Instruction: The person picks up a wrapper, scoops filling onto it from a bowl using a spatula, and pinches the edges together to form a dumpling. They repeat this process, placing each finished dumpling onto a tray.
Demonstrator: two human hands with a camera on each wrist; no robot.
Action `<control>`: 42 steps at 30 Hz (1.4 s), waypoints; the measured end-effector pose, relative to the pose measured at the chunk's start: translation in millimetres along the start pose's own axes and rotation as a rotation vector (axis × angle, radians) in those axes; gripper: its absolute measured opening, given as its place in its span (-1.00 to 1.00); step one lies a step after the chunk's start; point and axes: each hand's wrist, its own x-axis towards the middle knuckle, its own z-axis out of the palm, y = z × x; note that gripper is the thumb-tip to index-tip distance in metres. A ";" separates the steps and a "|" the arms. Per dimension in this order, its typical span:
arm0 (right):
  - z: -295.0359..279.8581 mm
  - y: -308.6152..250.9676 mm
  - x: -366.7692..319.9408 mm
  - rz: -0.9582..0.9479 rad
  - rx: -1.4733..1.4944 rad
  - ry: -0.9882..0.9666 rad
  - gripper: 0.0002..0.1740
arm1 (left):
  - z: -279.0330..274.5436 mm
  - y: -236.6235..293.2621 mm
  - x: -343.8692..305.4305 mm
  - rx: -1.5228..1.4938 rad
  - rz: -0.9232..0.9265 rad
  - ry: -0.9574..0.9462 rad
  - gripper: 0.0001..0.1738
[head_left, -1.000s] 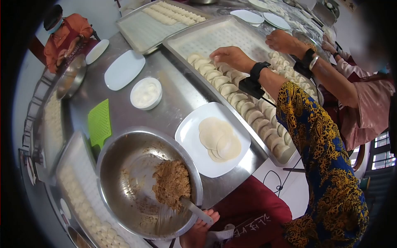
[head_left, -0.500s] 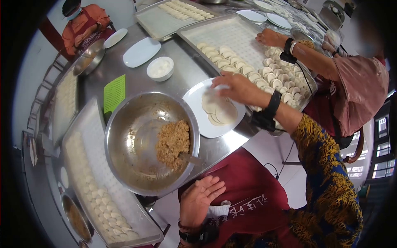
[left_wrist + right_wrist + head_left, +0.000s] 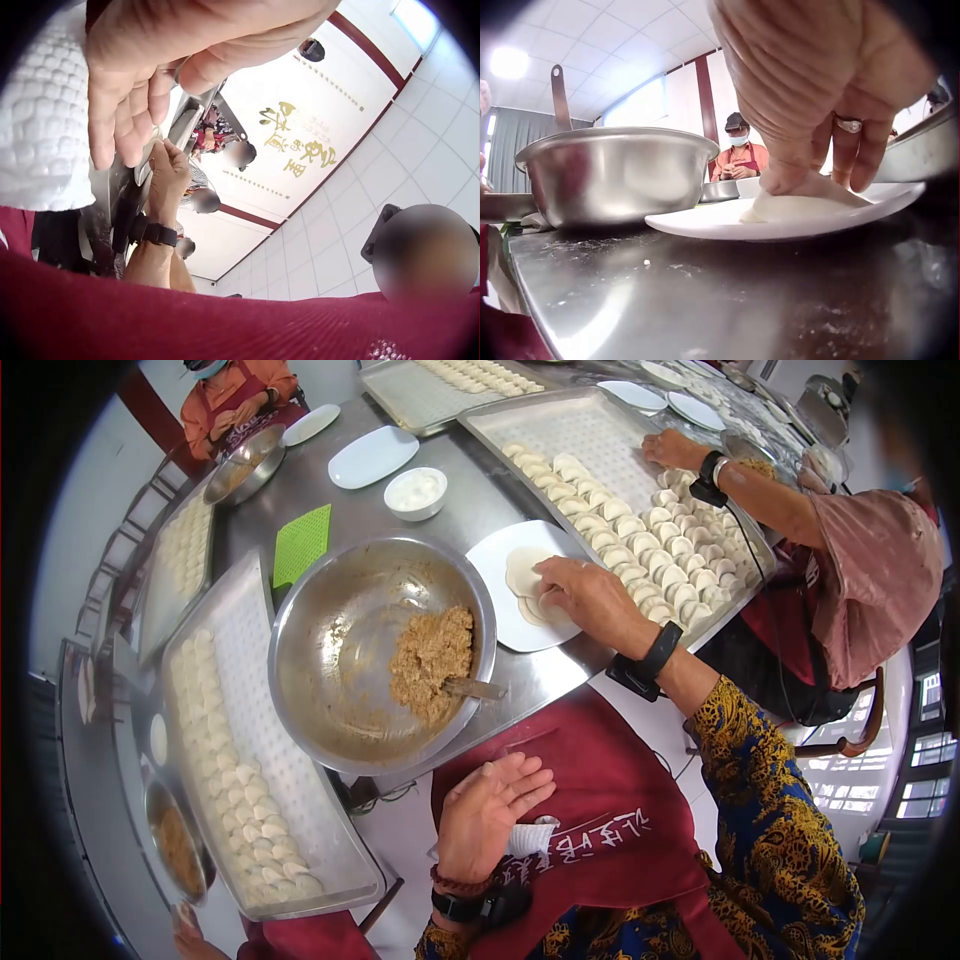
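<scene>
In the head view my right hand (image 3: pixel 600 605) is over the white plate (image 3: pixel 485 565), its fingers at the thin round dough wrappers (image 3: pixel 525 568). The right wrist view shows the thumb and fingers of this hand (image 3: pixel 802 82) pinching a wrapper (image 3: pixel 802 204), which is partly raised off the plate (image 3: pixel 727 223). My left hand (image 3: pixel 492 810) is held palm up and empty above the red apron (image 3: pixel 600 790), fingers extended. Left of the plate stands a steel bowl (image 3: pixel 335 650) of brown filling (image 3: pixel 432 665), a flat-handled utensil (image 3: pixel 475 688) stuck in it.
A tray (image 3: pixel 610 425) of dumplings lies beyond the plate, another person's hand (image 3: pixel 675 450) over it. Another dumpling tray (image 3: pixel 290 760) is left of the bowl. Behind are a white powder bowl (image 3: pixel 415 495), an oval plate (image 3: pixel 373 457) and a green scraper (image 3: pixel 302 545).
My right hand has come back from over the dumpling tray to the plate and pinches a wrapper. My left hand has left the bowl's edge and turned palm up. The view has shifted.
</scene>
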 end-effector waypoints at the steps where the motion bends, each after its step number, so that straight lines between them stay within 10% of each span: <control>1: -3.4 -3.3 -0.7 -0.002 0.001 -0.005 -0.65 | 0.7 0.3 -0.5 0.006 0.008 -0.013 -0.54; 7: -21.9 -38.2 -25.1 -0.114 -0.151 0.045 -0.73 | 1.4 2.0 0.2 0.035 0.044 0.043 -0.54; 16: -6.9 -114.7 -83.0 0.282 1.021 -0.140 -0.87 | 29.0 -1.4 0.7 0.408 0.271 0.073 -0.54; 42: 16.4 -141.1 -98.6 0.445 1.220 -0.249 -0.78 | 22.9 -7.7 -8.5 0.265 0.352 0.126 -0.70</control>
